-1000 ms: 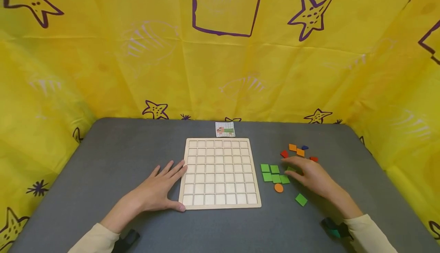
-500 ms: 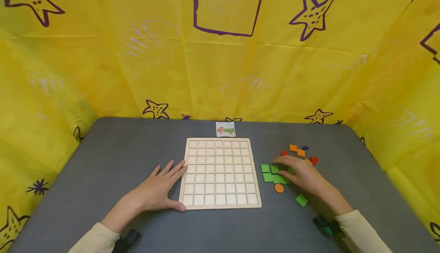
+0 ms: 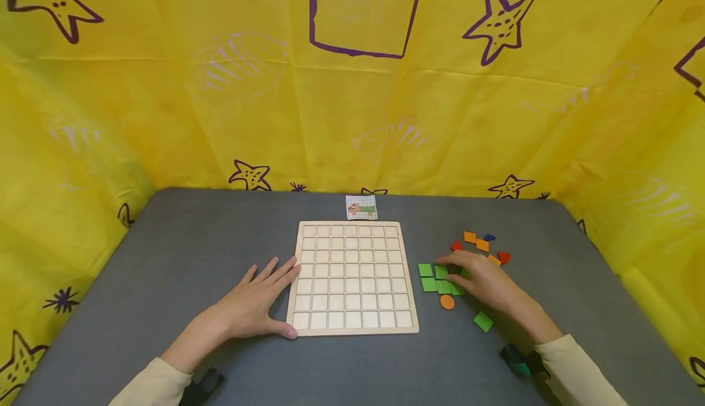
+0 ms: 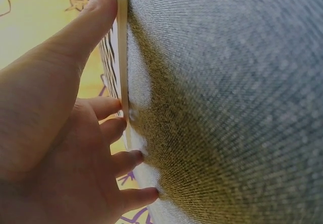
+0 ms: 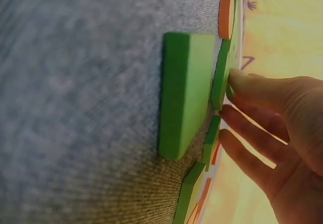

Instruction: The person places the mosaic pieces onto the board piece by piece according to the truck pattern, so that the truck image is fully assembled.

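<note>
I watch from far away, and I count the clock from the middle of the wooden grid board (image 3: 350, 285), with twelve at the yellow cloth (image 3: 352, 93). The board lies flat on the grey table (image 3: 352, 369). At nine o'clock the left hand (image 3: 248, 308) touches it: the fingers are spread and nearly straight, the tips are on the side rim, and the thumb is at the corner toward eight.

At three o'clock lies a group of green tiles (image 3: 428, 285), just beside the board. The right hand (image 3: 487, 280) is over this group, with thumb and fingers bent around one tile. In the right wrist view the thumb seems to touch its edge, but whether it is really pinched I cannot tell.

Around the right hand, two orange squares (image 3: 482, 245) and a blue piece (image 3: 489, 237) lie near its twelve o'clock, a red piece (image 3: 503, 258) at its two, a single green tile (image 3: 483, 321) at its six, and an orange disc (image 3: 447, 302) at its eight. Beyond the board, at twelve, there is a small picture card (image 3: 361, 207).
</note>
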A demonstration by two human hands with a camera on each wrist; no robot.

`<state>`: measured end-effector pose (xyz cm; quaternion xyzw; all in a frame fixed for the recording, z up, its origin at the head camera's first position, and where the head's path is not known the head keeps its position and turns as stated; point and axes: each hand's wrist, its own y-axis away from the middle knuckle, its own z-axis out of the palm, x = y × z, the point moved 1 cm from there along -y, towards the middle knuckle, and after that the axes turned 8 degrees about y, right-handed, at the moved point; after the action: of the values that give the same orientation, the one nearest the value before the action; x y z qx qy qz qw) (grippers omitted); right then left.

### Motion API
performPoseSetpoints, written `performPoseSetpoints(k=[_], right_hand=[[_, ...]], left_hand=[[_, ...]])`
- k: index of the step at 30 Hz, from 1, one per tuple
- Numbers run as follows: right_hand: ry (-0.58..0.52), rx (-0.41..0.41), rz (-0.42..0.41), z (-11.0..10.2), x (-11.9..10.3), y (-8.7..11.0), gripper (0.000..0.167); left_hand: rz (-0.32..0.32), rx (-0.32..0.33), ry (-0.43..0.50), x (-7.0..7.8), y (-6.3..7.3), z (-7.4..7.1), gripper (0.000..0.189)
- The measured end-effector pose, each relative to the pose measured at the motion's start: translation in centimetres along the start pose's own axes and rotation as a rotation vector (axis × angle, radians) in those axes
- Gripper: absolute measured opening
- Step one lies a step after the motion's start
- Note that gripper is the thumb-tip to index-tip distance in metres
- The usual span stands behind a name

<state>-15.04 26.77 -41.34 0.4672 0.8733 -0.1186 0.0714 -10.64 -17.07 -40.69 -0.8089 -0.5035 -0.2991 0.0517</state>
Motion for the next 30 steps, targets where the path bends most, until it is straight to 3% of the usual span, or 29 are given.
performPoseSetpoints(k=[13, 22, 30], right_hand=[[-0.063, 0.095, -0.006, -0.05, -0.03, -0.27, 0.025], [-0.135, 0.095, 0.018, 0.16, -0.59, -0.37, 0.022], [-0.134, 0.087, 0.013, -0.39, -0.91, -0.51, 0.021]], left_hand=[[0.003, 0.009, 0.008, -0.02, -0.15, 0.08, 0.118], [0.032, 0.021, 0.010, -0.29, 0.16, 0.15, 0.117], [0.038, 0.027, 0.007, -0.38, 0.14, 0.15, 0.117]])
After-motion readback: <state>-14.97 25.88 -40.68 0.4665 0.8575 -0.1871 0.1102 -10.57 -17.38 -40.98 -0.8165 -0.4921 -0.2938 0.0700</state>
